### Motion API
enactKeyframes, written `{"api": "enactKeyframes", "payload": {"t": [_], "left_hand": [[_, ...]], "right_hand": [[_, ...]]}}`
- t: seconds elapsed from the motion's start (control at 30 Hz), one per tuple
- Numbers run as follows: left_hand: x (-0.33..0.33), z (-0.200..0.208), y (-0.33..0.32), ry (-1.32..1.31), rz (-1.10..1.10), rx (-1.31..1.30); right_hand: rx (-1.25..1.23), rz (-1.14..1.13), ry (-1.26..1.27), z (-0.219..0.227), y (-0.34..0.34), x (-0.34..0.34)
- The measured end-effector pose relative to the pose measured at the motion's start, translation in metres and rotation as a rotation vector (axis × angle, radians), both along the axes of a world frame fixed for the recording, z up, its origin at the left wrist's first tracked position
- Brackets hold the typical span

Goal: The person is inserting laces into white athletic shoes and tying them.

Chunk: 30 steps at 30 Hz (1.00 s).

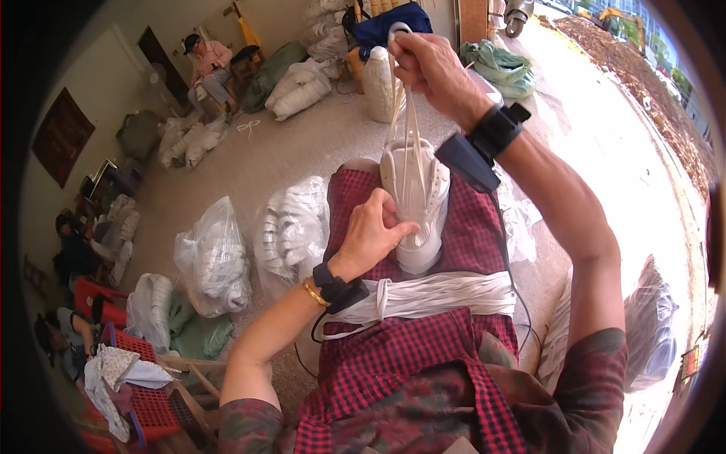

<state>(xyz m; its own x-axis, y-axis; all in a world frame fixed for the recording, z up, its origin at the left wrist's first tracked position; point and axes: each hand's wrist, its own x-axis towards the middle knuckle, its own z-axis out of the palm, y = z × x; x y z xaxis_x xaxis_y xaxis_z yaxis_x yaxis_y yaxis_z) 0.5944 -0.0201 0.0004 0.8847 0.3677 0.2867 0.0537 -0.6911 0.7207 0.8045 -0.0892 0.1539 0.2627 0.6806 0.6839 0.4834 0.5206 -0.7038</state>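
Observation:
A white lace-up shoe (414, 219) rests on my lap over a red-and-black checked apron (352, 208), its toe toward me. My left hand (370, 234) grips the shoe at the toe end, thumb pressed on top. Pale shoelaces (409, 125) stretch up from the shoe to my right hand (439, 72), raised high and closed around their upper part. A pale ring-shaped piece (398, 29) shows at the fingertips of that hand; I cannot tell whether it is a lace loop or a tool handle. A bundle of white laces (439, 296) lies across my lap, nearer me than the shoe.
Clear bags of white shoes (291, 227) stand on the floor to my left. A wrapped white bottle-like object (382, 87) stands ahead. A red plastic basket (147, 408) with cloth is at lower left. A person (210, 64) sits at the far left wall; others sit along the left.

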Motion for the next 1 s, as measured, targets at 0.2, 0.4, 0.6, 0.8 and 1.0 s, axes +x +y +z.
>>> {"api": "enactKeyframes", "payload": {"t": [0.2, 0.4, 0.6, 0.8, 1.0], "left_hand": [[-0.003, 0.003, 0.006, -0.004, -0.056, -0.040], [-0.003, 0.031, 0.028, -0.209, -0.204, 0.093], [-0.001, 0.017, 0.018, -0.212, -0.392, 0.289], [0.017, 0.049, 0.034, -0.269, -0.478, 0.424], [0.043, 0.050, 0.025, -0.251, -0.694, 0.951]], "right_hand": [[-0.073, 0.070, -0.107, -0.005, -0.013, -0.033], [-0.107, 0.238, 0.115, 0.015, -0.056, -0.072], [-0.130, 0.352, 0.302, 0.007, -0.075, -0.091], [-0.166, 0.396, 0.287, 0.007, -0.087, -0.098], [-0.195, 0.406, 0.335, 0.002, -0.081, -0.104]]}}
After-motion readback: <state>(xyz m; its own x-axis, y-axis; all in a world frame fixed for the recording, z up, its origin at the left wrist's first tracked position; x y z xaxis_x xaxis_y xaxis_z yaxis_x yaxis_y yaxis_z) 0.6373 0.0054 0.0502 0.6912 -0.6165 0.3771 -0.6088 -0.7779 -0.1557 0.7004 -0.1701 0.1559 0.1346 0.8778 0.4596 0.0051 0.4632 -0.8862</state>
